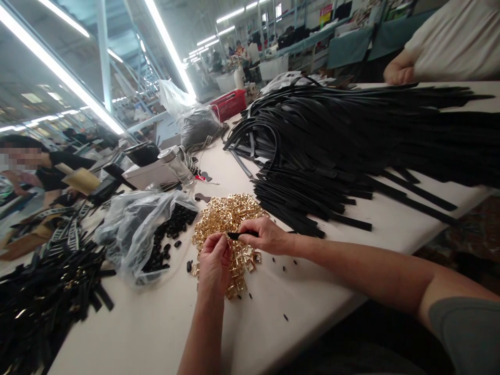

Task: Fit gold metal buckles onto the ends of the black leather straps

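My right hand grips a short black strap between thumb and fingers, its tip pointing left. At that tip, my left hand is closed in a pinch; whatever it pinches is too small to make out. Both hands are over a heap of gold metal buckles on the white table. Small black pieces spill from a clear plastic bag left of the heap. Behind my right hand lies a bundle of short black straps.
Long black straps cover the back right. Finished-looking black straps with gold bits pile up at the left. A glass jar and red basket stand behind. One person sits at back right, another at left.
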### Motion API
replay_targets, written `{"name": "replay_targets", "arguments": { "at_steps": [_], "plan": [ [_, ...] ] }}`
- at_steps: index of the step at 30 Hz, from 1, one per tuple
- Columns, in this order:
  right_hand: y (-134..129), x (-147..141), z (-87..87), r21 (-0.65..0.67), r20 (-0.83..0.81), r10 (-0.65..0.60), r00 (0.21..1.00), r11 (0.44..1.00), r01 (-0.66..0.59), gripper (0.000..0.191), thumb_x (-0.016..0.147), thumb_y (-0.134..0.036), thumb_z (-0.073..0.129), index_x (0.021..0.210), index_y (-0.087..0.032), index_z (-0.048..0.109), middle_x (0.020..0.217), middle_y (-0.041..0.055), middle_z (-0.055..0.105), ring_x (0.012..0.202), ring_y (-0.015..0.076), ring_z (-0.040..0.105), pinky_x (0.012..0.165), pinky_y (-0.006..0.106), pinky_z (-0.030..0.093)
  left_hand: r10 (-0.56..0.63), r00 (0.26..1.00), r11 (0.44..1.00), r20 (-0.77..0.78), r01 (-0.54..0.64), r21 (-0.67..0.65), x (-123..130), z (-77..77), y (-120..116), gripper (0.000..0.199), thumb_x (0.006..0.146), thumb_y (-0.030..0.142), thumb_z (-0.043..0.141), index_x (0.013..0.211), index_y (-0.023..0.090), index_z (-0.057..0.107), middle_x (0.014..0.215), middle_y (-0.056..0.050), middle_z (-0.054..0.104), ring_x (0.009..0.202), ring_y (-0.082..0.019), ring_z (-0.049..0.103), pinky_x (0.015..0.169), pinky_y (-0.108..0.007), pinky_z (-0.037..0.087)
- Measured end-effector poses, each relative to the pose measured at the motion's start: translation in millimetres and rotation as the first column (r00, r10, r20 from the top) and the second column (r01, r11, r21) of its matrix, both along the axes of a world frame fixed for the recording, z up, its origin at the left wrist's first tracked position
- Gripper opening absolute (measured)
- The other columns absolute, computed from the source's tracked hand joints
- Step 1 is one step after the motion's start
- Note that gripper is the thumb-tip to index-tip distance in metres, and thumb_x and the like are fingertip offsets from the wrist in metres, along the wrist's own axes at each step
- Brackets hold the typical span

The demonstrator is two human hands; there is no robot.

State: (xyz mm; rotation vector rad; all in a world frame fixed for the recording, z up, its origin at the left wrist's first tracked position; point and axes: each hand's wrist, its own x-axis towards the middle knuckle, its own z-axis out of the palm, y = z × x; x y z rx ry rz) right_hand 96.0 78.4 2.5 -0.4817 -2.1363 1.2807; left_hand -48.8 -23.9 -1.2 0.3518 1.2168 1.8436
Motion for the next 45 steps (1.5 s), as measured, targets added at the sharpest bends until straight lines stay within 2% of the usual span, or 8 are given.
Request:
{"name": "replay_targets", "arguments": {
  "at_steps": [8, 16, 21, 24, 27, 34, 39, 45],
  "plan": [
    [-3, 1, -0.3, 0.070, 0.013, 0.050, 0.999, 0.996, -0.051, 0.016, 0.085, -0.026, 0.056, 0.082, -0.014, 0.066, 0.061, -0.0039, 0.053, 0.055, 0.0073, 0.043, 0.054, 0.019, 0.033, -0.017, 0.999, 0.999, 0.048, 0.019, -0.047, 8, 3.4, 1, 0.039, 0.050, 0.028, 0.092, 0.075, 0.015, 0.064, 0.069, 0.005, 0.060, 0.053, -0.004, 0.057, 0.047, -0.010, 0.043],
    [-2, -1, -2.9, 0.069, 0.046, 0.027, 0.999, 0.997, -0.030, 0.015, 0.084, -0.022, 0.055, 0.082, -0.013, 0.066, 0.067, -0.0010, 0.061, 0.061, 0.0091, 0.051, 0.058, 0.020, 0.037, -0.165, 0.985, 0.986, -0.056, 0.164, -0.037, 10, -0.8, -3, 0.036, 0.058, 0.023, 0.089, 0.088, 0.017, 0.070, 0.087, -0.002, 0.070, 0.073, -0.009, 0.066, 0.069, -0.017, 0.053],
    [-3, 0, -5.2, 0.103, 0.061, 0.043, 0.997, 0.993, -0.049, 0.013, 0.082, -0.019, 0.055, 0.084, -0.014, 0.067, 0.068, -0.0011, 0.063, 0.062, 0.0095, 0.052, 0.059, 0.020, 0.037, -0.211, 0.960, 0.977, -0.183, 0.201, -0.074, 8, -1.9, -5, 0.034, 0.062, 0.025, 0.087, 0.090, 0.018, 0.070, 0.081, -0.002, 0.071, 0.069, -0.010, 0.065, 0.066, -0.018, 0.052],
    [0, 3, 0.5, 0.108, 0.112, 0.073, 0.991, 0.990, -0.085, 0.015, 0.082, -0.019, 0.056, 0.087, -0.014, 0.068, 0.067, -0.0022, 0.061, 0.059, 0.0087, 0.050, 0.056, 0.020, 0.035, -0.166, 0.983, 0.985, -0.075, 0.161, -0.066, 5, 1.1, -3, 0.036, 0.055, 0.023, 0.090, 0.084, 0.016, 0.070, 0.079, -0.003, 0.070, 0.067, -0.010, 0.065, 0.065, -0.017, 0.053],
    [4, 7, 8.2, 0.099, 0.174, 0.088, 0.981, 0.989, -0.107, 0.015, 0.082, -0.021, 0.056, 0.087, -0.014, 0.068, 0.064, -0.0035, 0.058, 0.055, 0.0077, 0.046, 0.052, 0.019, 0.031, -0.087, 0.994, 0.995, 0.066, 0.090, -0.046, 2, 4.4, -2, 0.038, 0.050, 0.020, 0.091, 0.082, 0.014, 0.070, 0.074, -0.001, 0.067, 0.057, -0.006, 0.059, 0.055, -0.012, 0.050],
    [0, 6, 3.9, 0.091, 0.138, 0.115, 0.984, 0.988, -0.128, 0.014, 0.083, -0.022, 0.055, 0.085, -0.014, 0.066, 0.061, -0.0041, 0.054, 0.055, 0.0078, 0.043, 0.052, 0.019, 0.030, -0.114, 0.967, 0.992, 0.227, 0.124, -0.028, 5, 2.8, -2, 0.029, 0.064, 0.013, 0.084, 0.089, 0.013, 0.069, 0.079, -0.001, 0.066, 0.057, -0.004, 0.058, 0.055, -0.010, 0.050],
    [-2, 5, -0.4, 0.112, 0.061, 0.164, 0.985, 0.979, -0.170, 0.019, 0.088, -0.024, 0.051, 0.094, -0.013, 0.067, 0.078, 0.0003, 0.063, 0.063, 0.0090, 0.049, 0.060, 0.020, 0.037, -0.140, 0.976, 0.988, 0.166, 0.148, -0.039, 14, -0.9, 1, 0.036, 0.056, 0.016, 0.089, 0.085, 0.012, 0.069, 0.082, -0.003, 0.069, 0.064, -0.007, 0.063, 0.058, -0.011, 0.051],
    [2, 3, -4.2, 0.095, 0.054, 0.193, 0.980, 0.976, -0.197, 0.027, 0.091, -0.034, 0.051, 0.080, -0.013, 0.063, 0.066, -0.0009, 0.056, 0.059, 0.0090, 0.046, 0.056, 0.020, 0.035, -0.122, 0.992, 0.992, 0.004, 0.122, 0.028, 14, -2.9, -1, 0.029, 0.060, 0.018, 0.087, 0.076, 0.016, 0.063, 0.072, 0.004, 0.063, 0.065, -0.006, 0.061, 0.066, -0.013, 0.051]
  ]
}}
